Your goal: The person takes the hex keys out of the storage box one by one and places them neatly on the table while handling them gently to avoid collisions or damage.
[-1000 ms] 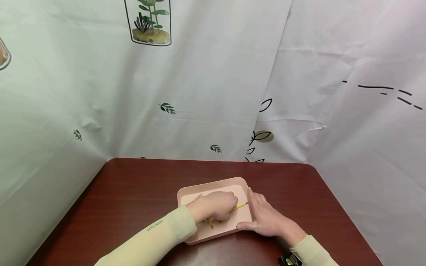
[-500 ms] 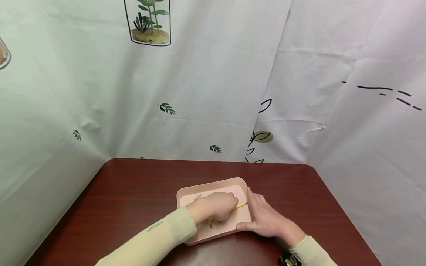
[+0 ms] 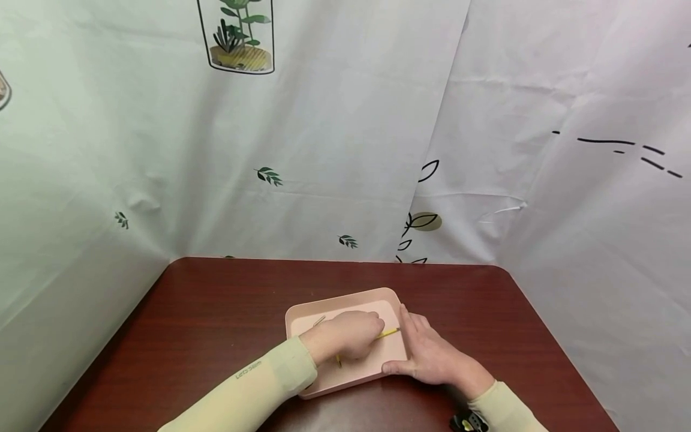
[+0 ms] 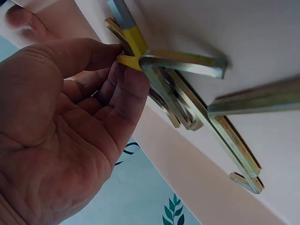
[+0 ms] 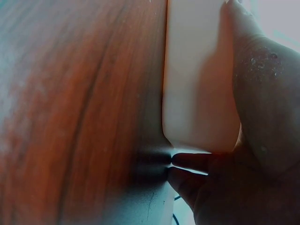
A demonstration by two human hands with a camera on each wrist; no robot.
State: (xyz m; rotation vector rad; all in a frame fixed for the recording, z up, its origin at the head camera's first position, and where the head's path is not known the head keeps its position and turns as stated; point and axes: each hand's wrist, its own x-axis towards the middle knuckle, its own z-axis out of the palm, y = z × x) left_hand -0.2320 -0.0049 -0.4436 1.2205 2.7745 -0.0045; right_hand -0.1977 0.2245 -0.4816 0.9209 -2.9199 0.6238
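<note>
A pale pink tray (image 3: 345, 384) stands on the table with several L-shaped metal hex keys (image 4: 234, 140) inside. My left hand (image 3: 356, 333) reaches into it, thumb and fingertips pinching a yellow hex key (image 4: 136, 42) with a grey end. In the head view, a yellow shaft (image 3: 387, 332) sticks out to the right of that hand, and a yellow piece (image 3: 338, 359) shows below the wrist. My right hand (image 3: 432, 354) rests against the tray's near right corner, fingers straight along the right side, thumb at the near rim. The left hand hides part of the tray's contents from above.
A dark red-brown wooden table (image 3: 232, 306) lies around the tray. White printed sheeting (image 3: 335, 132) hangs behind it and at both sides. A thin hex key (image 3: 320, 321) lies near the tray's far left inner side. A dark device (image 3: 468, 421) sits by the right wrist.
Less of the yellow piece below the left wrist shows now, and its angle has changed. Both hands and the tray have stayed nearly in place.
</note>
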